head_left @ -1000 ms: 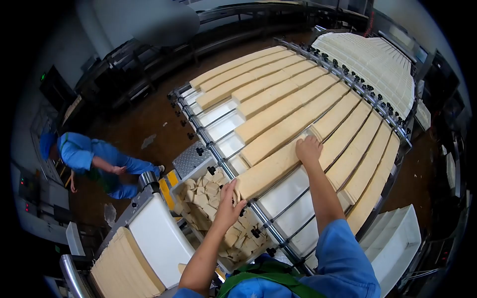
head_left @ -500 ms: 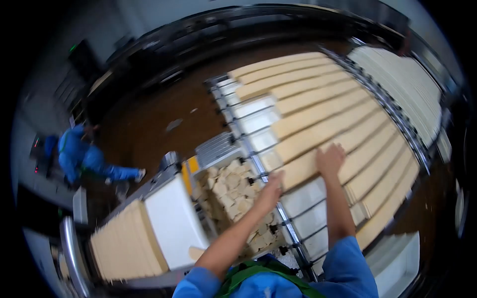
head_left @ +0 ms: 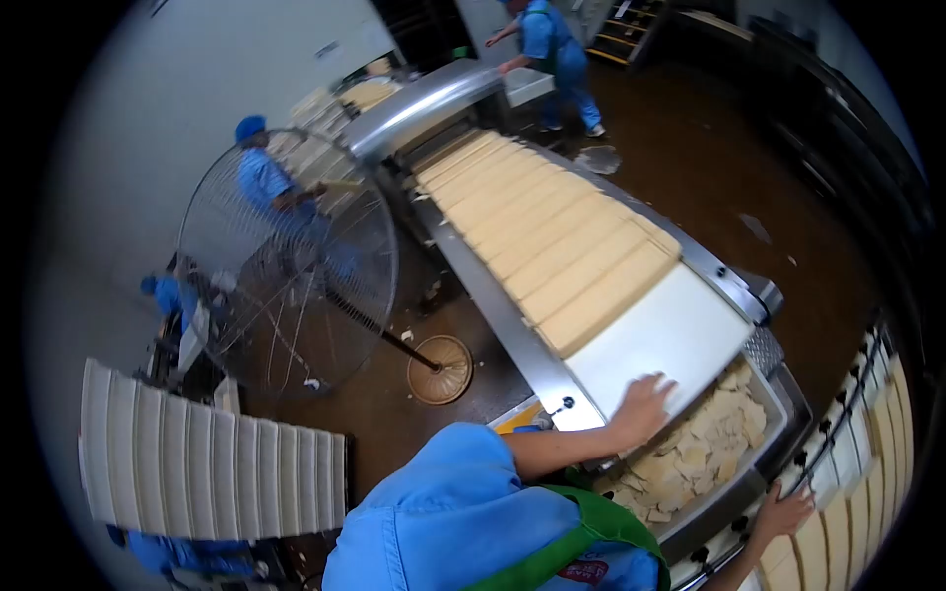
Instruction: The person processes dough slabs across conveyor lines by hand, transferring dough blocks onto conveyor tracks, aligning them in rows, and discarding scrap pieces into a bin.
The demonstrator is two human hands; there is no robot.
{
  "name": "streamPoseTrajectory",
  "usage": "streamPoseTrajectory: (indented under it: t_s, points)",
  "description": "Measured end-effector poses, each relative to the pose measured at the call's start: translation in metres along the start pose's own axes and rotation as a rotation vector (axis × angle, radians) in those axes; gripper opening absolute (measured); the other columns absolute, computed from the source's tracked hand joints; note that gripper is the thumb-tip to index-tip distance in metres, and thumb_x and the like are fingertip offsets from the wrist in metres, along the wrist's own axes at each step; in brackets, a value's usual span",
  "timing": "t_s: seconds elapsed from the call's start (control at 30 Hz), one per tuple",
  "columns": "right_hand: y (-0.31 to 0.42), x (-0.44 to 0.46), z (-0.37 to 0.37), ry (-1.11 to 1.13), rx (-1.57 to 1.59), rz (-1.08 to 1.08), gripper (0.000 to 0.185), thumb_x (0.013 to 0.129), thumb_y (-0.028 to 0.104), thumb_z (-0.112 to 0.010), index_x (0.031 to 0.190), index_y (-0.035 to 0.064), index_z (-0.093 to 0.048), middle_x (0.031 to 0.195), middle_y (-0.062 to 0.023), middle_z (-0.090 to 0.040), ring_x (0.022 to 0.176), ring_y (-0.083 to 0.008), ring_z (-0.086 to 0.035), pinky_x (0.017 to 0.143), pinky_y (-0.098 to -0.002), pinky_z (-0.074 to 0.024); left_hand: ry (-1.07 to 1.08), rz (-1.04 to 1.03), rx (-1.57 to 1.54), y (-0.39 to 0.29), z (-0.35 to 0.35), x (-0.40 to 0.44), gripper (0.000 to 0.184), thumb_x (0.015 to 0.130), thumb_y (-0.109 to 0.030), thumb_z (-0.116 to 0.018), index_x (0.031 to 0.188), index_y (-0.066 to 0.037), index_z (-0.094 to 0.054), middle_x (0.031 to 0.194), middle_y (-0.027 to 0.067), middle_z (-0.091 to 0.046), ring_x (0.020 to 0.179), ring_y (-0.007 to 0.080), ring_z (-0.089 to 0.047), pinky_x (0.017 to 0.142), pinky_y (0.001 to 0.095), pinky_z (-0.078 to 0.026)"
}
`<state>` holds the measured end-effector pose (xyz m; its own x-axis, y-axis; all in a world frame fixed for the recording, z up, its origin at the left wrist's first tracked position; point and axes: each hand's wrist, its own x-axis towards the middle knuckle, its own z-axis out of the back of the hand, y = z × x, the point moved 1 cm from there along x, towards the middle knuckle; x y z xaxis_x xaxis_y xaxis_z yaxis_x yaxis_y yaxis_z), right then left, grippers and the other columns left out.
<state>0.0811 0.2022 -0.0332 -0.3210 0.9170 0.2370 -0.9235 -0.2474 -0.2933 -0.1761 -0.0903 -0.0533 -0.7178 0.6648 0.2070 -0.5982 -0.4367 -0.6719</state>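
My left hand [head_left: 642,409] is open, fingers spread, at the near end of the white conveyor belt [head_left: 670,330]. I cannot tell whether it touches the belt. Further up the belt lie pale, flat dough-like strips [head_left: 581,246], side by side and slightly overlapping. Down at the lower right, my right hand [head_left: 784,510] is open beside a rack of similar pale strips [head_left: 840,522], close to its dark-clipped edge. Nothing shows in its fingers. Between my hands sits a bin of broken pale scraps [head_left: 705,443].
A large standing fan [head_left: 286,261] with a round base [head_left: 439,369] is left of the conveyor. Ridged white trays [head_left: 217,463] are at lower left. One co-worker [head_left: 557,49] stands beyond the conveyor, another [head_left: 266,172] behind the fan. A metal hood [head_left: 424,108] covers the belt's far end.
My view has swung left from the rack to the conveyor. My left hand has left the rack's strips for the belt end. My right hand remains by the rack, now at the lower right.
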Motion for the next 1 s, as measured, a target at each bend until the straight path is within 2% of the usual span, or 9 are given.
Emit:
streamPoseTrajectory:
  t_s: [0.07,0.17,0.3,0.43,0.5,0.6,0.73,0.93,1.0]
  points:
    - [0.072,-0.003,0.027,-0.016,0.201,0.263,0.067,0.084,0.048,-0.057,0.138,0.0122,-0.042,0.147,-0.0182,-0.032,0.131,-0.0443,-0.032,0.105,-0.0540,-0.0287,-0.093,0.228,0.261,0.037,0.050,-0.005,0.062,0.079,-0.021,-0.067,0.134,-0.004,-0.043,0.134,0.0270,-0.036,0.123,0.0414,-0.035,0.105,0.0510,-0.026]
    - [0.179,-0.001,0.014,0.021,0.407,0.500,0.070,0.081,0.039,-0.061,0.139,0.0081,-0.039,0.149,-0.0216,-0.025,0.135,-0.0427,-0.025,0.106,-0.0538,-0.0263,-0.159,0.543,0.306,0.082,0.099,-0.017,0.078,0.075,-0.026,-0.072,0.139,-0.002,-0.034,0.135,0.0269,-0.032,0.116,0.0415,-0.040,0.099,0.0503,-0.034]
    - [0.320,0.001,0.029,0.096,0.492,0.678,0.074,0.081,0.040,-0.062,0.140,0.0065,-0.035,0.150,-0.0228,-0.021,0.136,-0.0418,-0.021,0.107,-0.0540,-0.0250,-0.073,0.604,0.095,0.126,0.109,-0.019,0.082,0.075,-0.021,-0.072,0.140,0.000,-0.027,0.134,0.0302,-0.030,0.112,0.0452,-0.044,0.095,0.0459,-0.043]
    - [0.437,0.007,0.056,0.186,0.643,0.630,0.073,0.087,0.043,-0.056,0.144,0.0079,-0.028,0.150,-0.0224,-0.019,0.134,-0.0430,-0.025,0.107,-0.0507,-0.0276,-0.100,0.539,0.026,0.149,0.106,-0.011,0.085,0.075,-0.021,-0.072,0.141,0.001,-0.023,0.134,0.0283,-0.029,0.115,0.0469,-0.042,0.096,0.0455,-0.043]
    - [0.481,0.010,0.075,0.178,0.694,0.607,0.071,0.089,0.044,-0.053,0.145,0.0097,-0.027,0.151,-0.0222,-0.017,0.134,-0.0435,-0.026,0.107,-0.0497,-0.0292,0.003,0.568,-0.051,0.149,0.121,-0.002,0.086,0.075,-0.022,-0.072,0.141,0.001,-0.022,0.134,0.0269,-0.029,0.115,0.0448,-0.044,0.094,0.0437,-0.045]
    - [0.528,0.017,0.100,0.197,0.631,0.559,0.065,0.092,0.049,-0.043,0.147,0.0197,-0.024,0.153,-0.0212,-0.009,0.132,-0.0458,-0.028,0.104,-0.0505,-0.0356,0.112,0.521,-0.008,0.151,0.129,0.005,0.090,0.075,-0.026,-0.072,0.142,0.002,-0.020,0.134,0.0247,-0.031,0.110,0.0394,-0.050,0.087,0.0417,-0.049]
    - [0.552,0.018,0.129,0.282,0.493,0.536,0.066,0.092,0.052,-0.041,0.147,0.0195,-0.024,0.152,-0.0210,-0.011,0.129,-0.0491,-0.030,0.104,-0.0511,-0.0360,0.253,0.486,0.089,0.154,0.136,0.013,0.094,0.073,-0.028,-0.074,0.142,0.003,-0.019,0.131,0.0222,-0.036,0.091,0.0351,-0.059,0.072,0.0397,-0.055]
    - [0.539,0.021,0.113,0.287,0.542,0.487,0.065,0.089,0.050,-0.045,0.141,0.0132,-0.033,0.147,-0.0220,-0.023,0.123,-0.0516,-0.036,0.099,-0.0513,-0.0390,0.324,0.533,0.050,0.153,0.138,0.023,0.088,0.072,-0.022,-0.074,0.140,0.003,-0.023,0.128,0.0213,-0.038,0.092,0.0365,-0.058,0.073,0.0409,-0.055]
    - [0.517,0.017,0.130,0.382,0.550,0.310,0.069,0.084,0.050,-0.051,0.138,0.0107,-0.034,0.144,-0.0227,-0.026,0.122,-0.0496,-0.038,0.098,-0.0500,-0.0390,0.303,0.515,0.064,0.155,0.127,0.022,0.086,0.071,-0.018,-0.073,0.139,0.002,-0.024,0.127,0.0218,-0.038,0.094,0.0367,-0.057,0.076,0.0411,-0.054]
